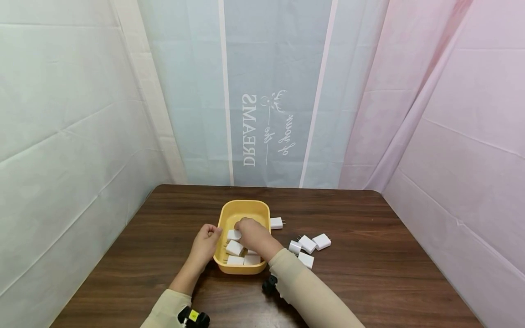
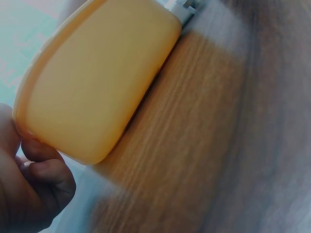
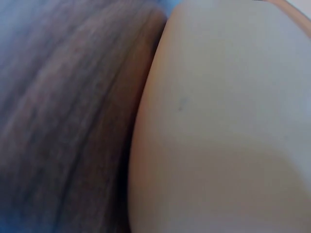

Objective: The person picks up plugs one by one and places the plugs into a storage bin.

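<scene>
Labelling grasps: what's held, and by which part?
Left hand pinches the yellow bin by its left rim. Right hand is inside; can't tell whether it grips a white charger.

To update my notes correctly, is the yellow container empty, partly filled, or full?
Partly filled. The head view shows several white chargers in the near part of the yellow container, while bare yellow surface shows farther back.

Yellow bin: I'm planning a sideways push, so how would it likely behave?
The yellow bin probably slides rather than tips, given its broad shape. Its smooth walls keep their form, suggesting stiffness. The loose white chargers inside may shift.
</scene>
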Demonstrator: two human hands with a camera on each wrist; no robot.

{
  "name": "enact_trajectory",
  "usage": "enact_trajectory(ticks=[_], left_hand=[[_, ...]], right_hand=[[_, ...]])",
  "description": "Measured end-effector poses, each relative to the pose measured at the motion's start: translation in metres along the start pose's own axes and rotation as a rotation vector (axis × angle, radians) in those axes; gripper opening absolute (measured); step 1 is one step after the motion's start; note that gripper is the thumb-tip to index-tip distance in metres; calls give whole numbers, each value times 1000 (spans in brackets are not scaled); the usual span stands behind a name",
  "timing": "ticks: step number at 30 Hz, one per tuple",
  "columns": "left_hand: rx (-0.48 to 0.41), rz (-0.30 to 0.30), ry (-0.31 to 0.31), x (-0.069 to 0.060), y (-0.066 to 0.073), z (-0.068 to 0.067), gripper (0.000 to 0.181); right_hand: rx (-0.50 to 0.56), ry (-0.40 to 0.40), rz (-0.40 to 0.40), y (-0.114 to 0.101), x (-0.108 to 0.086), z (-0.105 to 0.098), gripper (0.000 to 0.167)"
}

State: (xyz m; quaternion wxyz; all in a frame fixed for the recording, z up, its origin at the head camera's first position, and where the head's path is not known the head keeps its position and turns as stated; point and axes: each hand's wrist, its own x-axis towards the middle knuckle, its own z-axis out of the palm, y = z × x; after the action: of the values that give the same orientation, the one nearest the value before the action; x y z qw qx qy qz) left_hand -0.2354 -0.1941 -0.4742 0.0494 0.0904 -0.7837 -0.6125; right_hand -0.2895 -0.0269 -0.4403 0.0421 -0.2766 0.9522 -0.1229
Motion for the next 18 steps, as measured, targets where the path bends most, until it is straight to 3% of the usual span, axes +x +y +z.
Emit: enact_trajectory(ticks=[18], left_hand=[[19,-3,7,0,2,0,23]], right_hand=[[-15,14,-21,-2,-4,-6,37]])
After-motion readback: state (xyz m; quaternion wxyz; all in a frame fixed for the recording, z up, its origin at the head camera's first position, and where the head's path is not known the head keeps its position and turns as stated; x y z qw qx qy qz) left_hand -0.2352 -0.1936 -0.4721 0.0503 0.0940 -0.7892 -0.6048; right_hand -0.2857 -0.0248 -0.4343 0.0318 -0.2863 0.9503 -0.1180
